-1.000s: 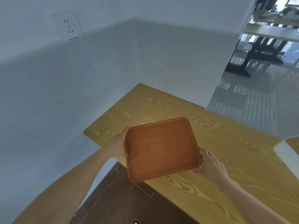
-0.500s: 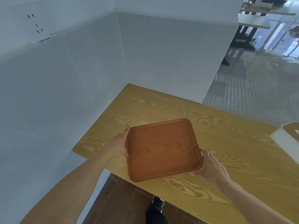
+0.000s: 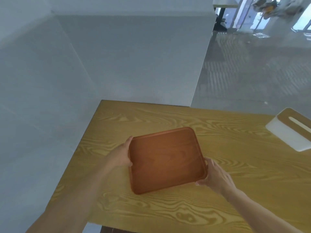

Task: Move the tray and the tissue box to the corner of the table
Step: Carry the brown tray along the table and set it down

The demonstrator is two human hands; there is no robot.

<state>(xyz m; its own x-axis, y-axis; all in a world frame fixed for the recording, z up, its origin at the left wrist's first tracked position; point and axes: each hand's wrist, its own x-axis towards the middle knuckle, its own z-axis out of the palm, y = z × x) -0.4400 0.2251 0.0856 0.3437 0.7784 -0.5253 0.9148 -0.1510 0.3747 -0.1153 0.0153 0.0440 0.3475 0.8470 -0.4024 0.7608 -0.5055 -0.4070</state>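
A brown wooden tray (image 3: 165,159) with rounded corners is held over the middle-left of the yellow wood-grain table (image 3: 218,199). My left hand (image 3: 122,154) grips its left edge and my right hand (image 3: 214,177) grips its right near corner. I cannot tell whether the tray touches the tabletop. A white tissue box (image 3: 292,131) with a wooden lid and a slot sits at the table's right side, partly cut off by the frame edge.
White walls (image 3: 117,64) meet behind the table's far left corner (image 3: 103,102) and run along its left edge. A grey shiny floor (image 3: 252,73) lies beyond the far right edge, with other furniture far off.
The tray has moved forward from over the near edge to well over the tabletop, both hands still on it. The view has shifted, so more of the tissue box shows.
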